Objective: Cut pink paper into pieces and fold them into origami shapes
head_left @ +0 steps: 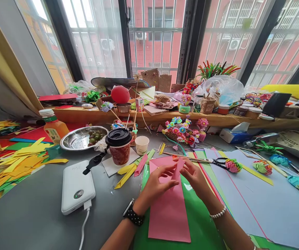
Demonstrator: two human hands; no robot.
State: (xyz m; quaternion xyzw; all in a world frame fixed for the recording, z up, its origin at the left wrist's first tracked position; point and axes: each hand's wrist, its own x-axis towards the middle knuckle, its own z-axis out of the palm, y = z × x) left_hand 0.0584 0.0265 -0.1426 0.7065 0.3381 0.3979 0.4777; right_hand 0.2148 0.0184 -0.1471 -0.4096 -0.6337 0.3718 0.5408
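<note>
My left hand (158,182) and my right hand (193,175) both pinch a small folded piece of pink paper (177,169), raised over the work surface. Beneath them a pink paper sheet (168,218) lies lengthwise on a larger green sheet (204,231). Left of my hands rest a folded pink strip (140,165) and folded yellow strips (126,176). Scissors (218,163) lie beyond my right hand, beside a folded multicoloured paper piece (233,165). My fingers partly cover the paper they hold.
On the left stand a white power bank (78,187) with a cable, a lidded coffee cup (119,152), a small paper cup (142,144), a metal plate (71,139) with fruit, and a juice bottle (53,126). Large pale sheets (277,208) spread rightward. A cluttered ledge (152,118) runs behind.
</note>
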